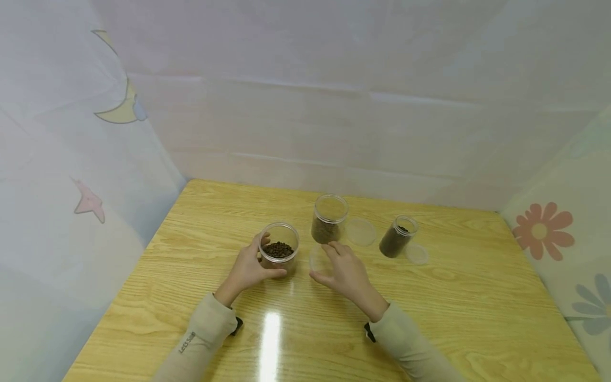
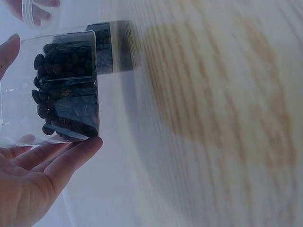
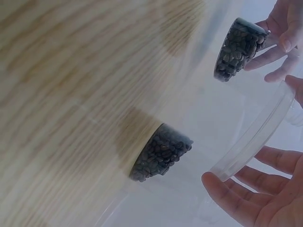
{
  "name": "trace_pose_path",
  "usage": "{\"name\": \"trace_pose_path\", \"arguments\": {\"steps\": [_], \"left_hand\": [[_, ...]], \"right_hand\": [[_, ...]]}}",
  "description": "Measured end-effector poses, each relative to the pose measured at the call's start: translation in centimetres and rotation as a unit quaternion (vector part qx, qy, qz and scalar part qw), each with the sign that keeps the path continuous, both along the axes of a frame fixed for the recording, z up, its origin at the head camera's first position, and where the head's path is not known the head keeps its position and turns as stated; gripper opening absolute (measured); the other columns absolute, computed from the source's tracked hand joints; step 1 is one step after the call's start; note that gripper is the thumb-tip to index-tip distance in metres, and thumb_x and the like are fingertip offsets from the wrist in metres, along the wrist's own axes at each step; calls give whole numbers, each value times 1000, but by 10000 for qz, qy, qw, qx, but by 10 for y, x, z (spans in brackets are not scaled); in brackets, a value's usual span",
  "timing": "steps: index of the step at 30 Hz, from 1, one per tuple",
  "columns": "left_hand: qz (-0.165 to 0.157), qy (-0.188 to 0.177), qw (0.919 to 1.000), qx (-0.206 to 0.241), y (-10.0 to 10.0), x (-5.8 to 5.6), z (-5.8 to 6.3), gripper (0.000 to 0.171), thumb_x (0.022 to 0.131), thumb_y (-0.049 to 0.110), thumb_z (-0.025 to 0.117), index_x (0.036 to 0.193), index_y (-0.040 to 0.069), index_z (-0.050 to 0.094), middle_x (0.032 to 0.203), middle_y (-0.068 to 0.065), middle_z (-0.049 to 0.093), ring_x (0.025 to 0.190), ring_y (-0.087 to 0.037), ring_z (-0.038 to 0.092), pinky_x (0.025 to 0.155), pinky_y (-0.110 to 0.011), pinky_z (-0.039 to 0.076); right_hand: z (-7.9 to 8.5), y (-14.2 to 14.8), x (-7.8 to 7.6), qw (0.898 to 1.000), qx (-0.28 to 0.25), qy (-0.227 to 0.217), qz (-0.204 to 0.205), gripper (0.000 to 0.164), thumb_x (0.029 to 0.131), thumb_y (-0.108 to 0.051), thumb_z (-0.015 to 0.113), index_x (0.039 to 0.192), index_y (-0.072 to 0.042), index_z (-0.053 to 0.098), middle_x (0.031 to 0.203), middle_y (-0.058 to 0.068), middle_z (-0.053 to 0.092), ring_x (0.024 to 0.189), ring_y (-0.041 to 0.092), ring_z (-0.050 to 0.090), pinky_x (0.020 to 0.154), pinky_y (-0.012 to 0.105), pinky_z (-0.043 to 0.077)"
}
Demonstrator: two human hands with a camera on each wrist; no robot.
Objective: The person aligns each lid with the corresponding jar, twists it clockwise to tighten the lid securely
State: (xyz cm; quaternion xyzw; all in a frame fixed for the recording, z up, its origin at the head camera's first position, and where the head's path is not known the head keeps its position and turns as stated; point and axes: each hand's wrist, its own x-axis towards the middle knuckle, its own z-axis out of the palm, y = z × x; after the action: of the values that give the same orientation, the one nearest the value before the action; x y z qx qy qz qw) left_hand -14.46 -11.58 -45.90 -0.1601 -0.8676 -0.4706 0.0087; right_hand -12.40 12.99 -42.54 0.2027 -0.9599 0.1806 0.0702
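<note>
Clear cylindrical jar (image 1: 290, 266) of dark-brown beans (image 1: 278, 250), at left, is gripped around its side by the left hand (image 1: 248, 269), leaving its mouth free; the right hand (image 1: 347, 270) pinches a translucent round lid (image 1: 316, 259) edgewise, apparently for steadiness. Beyond stand a slim clear jar (image 1: 394, 242), right, and a wider one (image 1: 326, 232), farthest.

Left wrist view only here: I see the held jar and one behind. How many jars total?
Observer: Three. Head view: the left hand holds the front jar; a back jar and a narrow jar stand to its right.
Operator: Any loose lids on the table?
Observer: Two: a large lid by the back jar, a small lid by the narrow one.
Operator: How's the right hand holding its lid?
Observer: Right wrist view: thumb and fingers on opposite edges.
</note>
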Motion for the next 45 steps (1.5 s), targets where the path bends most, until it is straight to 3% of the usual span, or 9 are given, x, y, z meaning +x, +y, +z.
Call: {"name": "trace_pose_path", "arguments": {"steps": [14,29,45], "left_hand": [[-101,138,9998,-51,7,6,6,104,62,35,84,140,1,25,130,-24,45,117,-39,45,88,-54,43],[-255,185,9995,103,15,7,6,102,62,33,84,140,4,26,132,-24,44,119,-35,45,84,-48,47],[-299,45,9995,82,24,9,4,102,61,32,85,139,1,28,132,-21,45,120,-32,44,89,-48,44]], "right_hand": [[-3,13,3,9996,-122,264,-55,68,72,-45,73,120,1,56,118,20,55,106,36,52,77,48,50],[-4,22,10,9992,-132,356,-103,69,72,-46,73,118,2,56,116,21,56,103,38,54,78,48,49],[-3,32,18,9987,-253,384,-241,68,72,-45,73,118,2,57,116,23,55,103,39,53,73,48,51]]}}
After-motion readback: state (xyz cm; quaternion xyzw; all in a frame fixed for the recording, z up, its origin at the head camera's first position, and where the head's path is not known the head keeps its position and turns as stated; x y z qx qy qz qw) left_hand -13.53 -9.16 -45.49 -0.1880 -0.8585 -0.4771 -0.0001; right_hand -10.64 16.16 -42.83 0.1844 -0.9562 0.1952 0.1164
